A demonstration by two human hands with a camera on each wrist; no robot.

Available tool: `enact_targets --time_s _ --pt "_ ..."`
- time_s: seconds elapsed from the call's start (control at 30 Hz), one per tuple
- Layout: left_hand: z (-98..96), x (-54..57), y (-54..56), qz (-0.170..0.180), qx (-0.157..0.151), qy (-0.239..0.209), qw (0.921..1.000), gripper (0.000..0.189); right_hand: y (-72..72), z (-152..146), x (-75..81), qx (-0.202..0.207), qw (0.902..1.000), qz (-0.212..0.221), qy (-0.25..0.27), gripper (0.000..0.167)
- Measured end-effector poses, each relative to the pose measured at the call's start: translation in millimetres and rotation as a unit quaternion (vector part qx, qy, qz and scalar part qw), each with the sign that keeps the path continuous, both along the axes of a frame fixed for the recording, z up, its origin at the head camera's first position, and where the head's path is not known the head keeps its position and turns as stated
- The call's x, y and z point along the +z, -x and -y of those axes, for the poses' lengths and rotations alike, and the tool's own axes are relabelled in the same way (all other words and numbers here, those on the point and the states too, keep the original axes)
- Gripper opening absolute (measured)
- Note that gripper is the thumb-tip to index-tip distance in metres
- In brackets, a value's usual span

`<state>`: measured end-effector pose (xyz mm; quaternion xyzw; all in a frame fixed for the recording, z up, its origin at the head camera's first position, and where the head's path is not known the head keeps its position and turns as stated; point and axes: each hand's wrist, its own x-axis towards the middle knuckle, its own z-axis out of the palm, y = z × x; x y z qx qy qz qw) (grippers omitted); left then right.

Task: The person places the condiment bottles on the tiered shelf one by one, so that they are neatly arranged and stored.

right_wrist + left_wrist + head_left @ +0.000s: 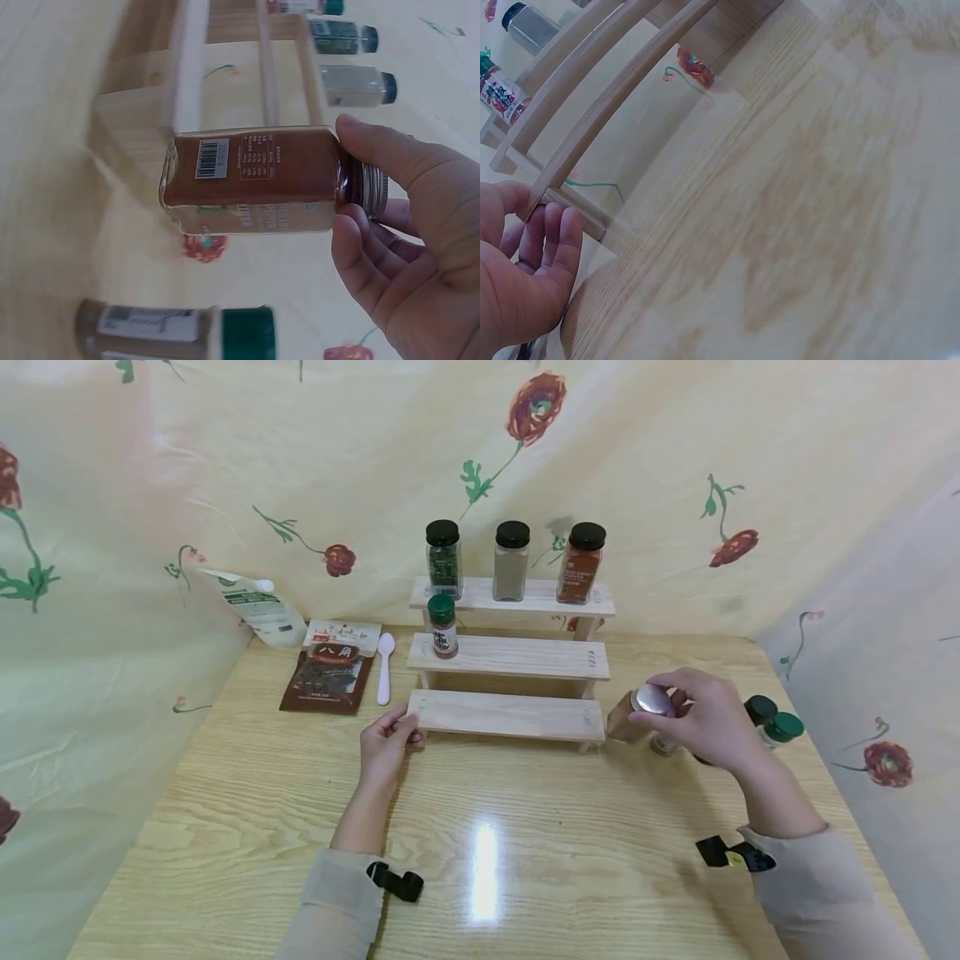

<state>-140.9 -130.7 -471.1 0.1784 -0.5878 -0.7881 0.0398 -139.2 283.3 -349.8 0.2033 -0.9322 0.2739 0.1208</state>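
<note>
A three-step wooden rack (510, 714) stands mid-table. My left hand (386, 745) grips the left end of its lowest step, thumb above and fingers curled beneath. To the right of that step, my right hand (712, 718) holds a silver-lidded spice jar (255, 169) of reddish-brown powder by its neck and lid. The jar is tilted in the head view. On the top step stand a jar of green flakes (445, 567), a jar of pale powder (511, 568) and a red sweet pepper jar (580, 570), all black-lidded. A green-capped bottle (444, 635) occupies the middle step's left end.
Left of the rack lie a brown packet (326, 681) and a white spoon (385, 664); a white spouted pouch (262, 610) leans on the cloth behind. By my right hand are a black-lidded jar (761, 708), a green-lidded jar (783, 727) and another small jar (663, 743).
</note>
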Motion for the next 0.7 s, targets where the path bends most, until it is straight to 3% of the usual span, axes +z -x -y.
enact_targets --time_s 0.4,0.7 --pt "0.6 1.4 0.3 0.009 0.001 0.007 0.9999 0.037 17.0 21 29.3 0.001 0.999 -0.011 0.044 0.039" --pt "0.0 1.0 0.8 0.014 0.002 0.008 0.9999 0.038 35.7 45 38.5 0.014 0.9971 -0.017 0.072 0.036"
